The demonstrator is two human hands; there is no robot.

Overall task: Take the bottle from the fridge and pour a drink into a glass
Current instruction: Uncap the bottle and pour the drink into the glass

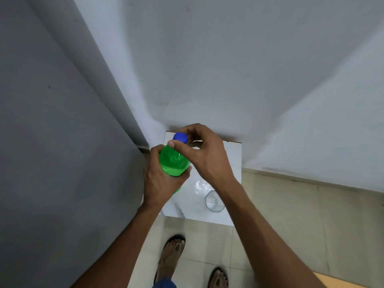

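A: Where's the bottle (pixel 174 161)?
B: In left hand (pixel 161 179), gripped round its body, over the white table (pixel 232 159). Right hand (pixel 204 150) pinches blue cap (pixel 180 137).
A: Glass (pixel 214 201)?
B: On table, under right wrist.

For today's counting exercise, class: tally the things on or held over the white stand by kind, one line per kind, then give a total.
Green bottle: 1, held by the left hand
Blue cap: 1, on the bottle, pinched by the right hand
Clear glass: 1, upright on the white stand
Total: 3
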